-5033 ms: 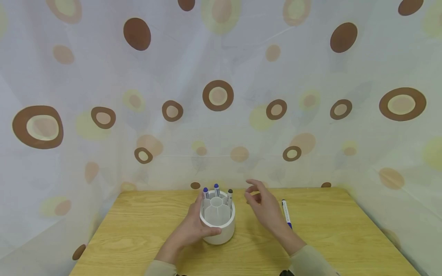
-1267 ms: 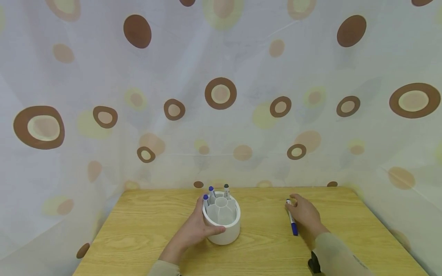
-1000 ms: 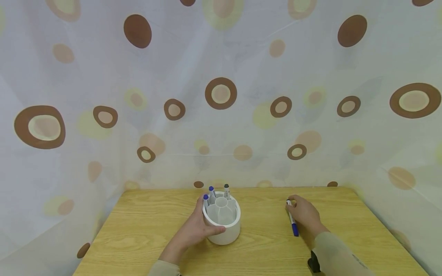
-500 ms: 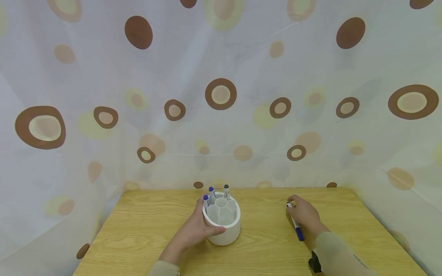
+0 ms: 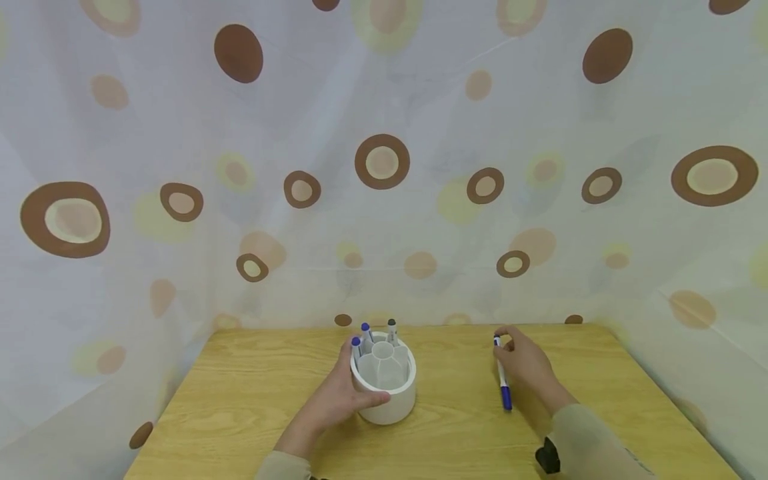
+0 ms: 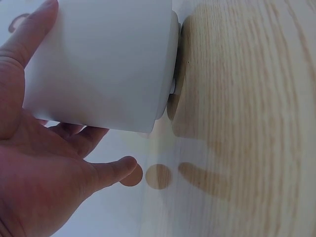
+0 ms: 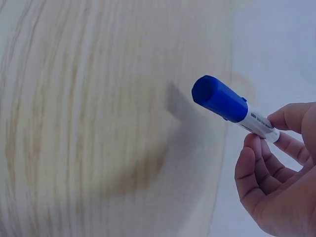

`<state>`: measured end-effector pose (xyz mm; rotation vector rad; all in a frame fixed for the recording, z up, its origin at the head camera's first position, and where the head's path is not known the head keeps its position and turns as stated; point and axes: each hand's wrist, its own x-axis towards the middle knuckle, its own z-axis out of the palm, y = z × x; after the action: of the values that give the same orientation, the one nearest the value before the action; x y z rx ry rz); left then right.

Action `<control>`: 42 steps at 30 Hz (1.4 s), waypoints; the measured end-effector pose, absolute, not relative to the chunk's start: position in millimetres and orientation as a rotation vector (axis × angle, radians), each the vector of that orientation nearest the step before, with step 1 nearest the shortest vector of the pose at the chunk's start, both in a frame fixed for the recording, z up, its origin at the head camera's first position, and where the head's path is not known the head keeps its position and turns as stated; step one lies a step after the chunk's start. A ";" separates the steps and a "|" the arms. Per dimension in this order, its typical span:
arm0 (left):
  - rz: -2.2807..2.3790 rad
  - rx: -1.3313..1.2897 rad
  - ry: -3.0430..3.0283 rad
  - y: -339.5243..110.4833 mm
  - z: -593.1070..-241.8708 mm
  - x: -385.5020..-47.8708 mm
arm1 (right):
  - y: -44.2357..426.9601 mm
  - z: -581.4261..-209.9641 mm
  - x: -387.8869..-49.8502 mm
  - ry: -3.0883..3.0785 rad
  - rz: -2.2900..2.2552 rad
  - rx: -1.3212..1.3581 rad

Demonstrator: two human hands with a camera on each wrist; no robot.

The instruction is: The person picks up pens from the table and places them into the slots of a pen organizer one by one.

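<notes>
My left hand (image 5: pixel 339 393) holds a round white pen holder (image 5: pixel 389 407), thumb across its near side and fingers around the left. Petal-like compartments divide its inside. Two blue-ended markers (image 5: pixel 357 347) and a dark-ended marker (image 5: pixel 393 331) stand in it toward the back and left. Over at the right, my right hand (image 5: pixel 528 363) pinches a white whiteboard marker (image 5: pixel 502 373) near its far end, the blue cap pointing toward me. In the right wrist view the marker's blue cap (image 7: pixel 219 98) shows above the tabletop, its shadow apart from it.
Both hands work over a light wooden table (image 5: pixel 252 400). A pale curtain (image 5: pixel 384 227) with brown and yellow spots hangs behind it and along both sides.
My right hand went from beside the holder to the marker at right and took hold of it; lately both shifted slightly away from me and left. Markers in the holder have turned leftward.
</notes>
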<state>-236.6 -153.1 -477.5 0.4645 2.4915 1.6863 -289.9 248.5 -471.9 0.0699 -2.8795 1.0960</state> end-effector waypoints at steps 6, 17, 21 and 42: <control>1.680 0.460 2.499 -153.1 -477.1 -236.5 | 239.6 -461.0 -286.3 -2.819 1.128 0.111; 1.672 0.441 2.504 -152.5 -476.8 -235.9 | 219.8 -443.9 -276.9 -2.692 1.280 0.139; 1.672 0.447 2.508 -152.2 -477.1 -236.5 | 210.8 -435.9 -273.5 -2.654 1.347 0.157; 1.662 0.470 2.514 -153.6 -478.5 -238.1 | 164.4 -405.1 -255.6 -2.450 1.492 0.315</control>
<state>-238.1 -153.6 -478.5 0.4701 2.5139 1.6624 -255.6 164.4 -405.1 0.3154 -2.4504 1.4920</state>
